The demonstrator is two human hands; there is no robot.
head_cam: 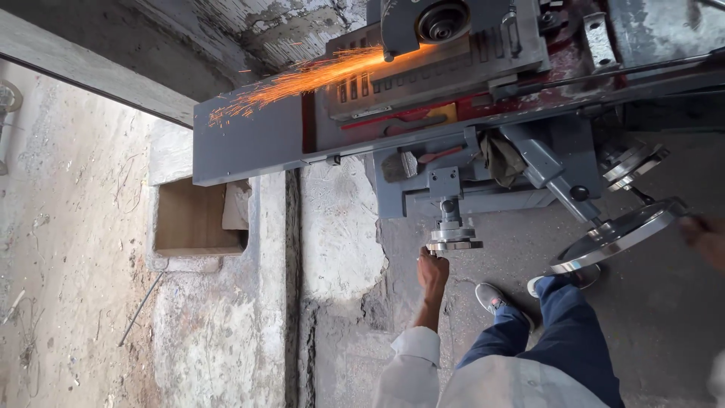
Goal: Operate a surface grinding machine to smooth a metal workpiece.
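Rough concrete walls and floor [75,249] fill the left, with a square recess [198,221] low in the wall. Orange sparks [302,79] spray leftward over a grey grinder table [249,143] from the wheel [442,20]. Below it, the left hand [433,272] is closed on a small handwheel [453,240]. Farther right, the right hand [704,238], blurred, touches a large handwheel [619,236]; its grip I cannot tell.
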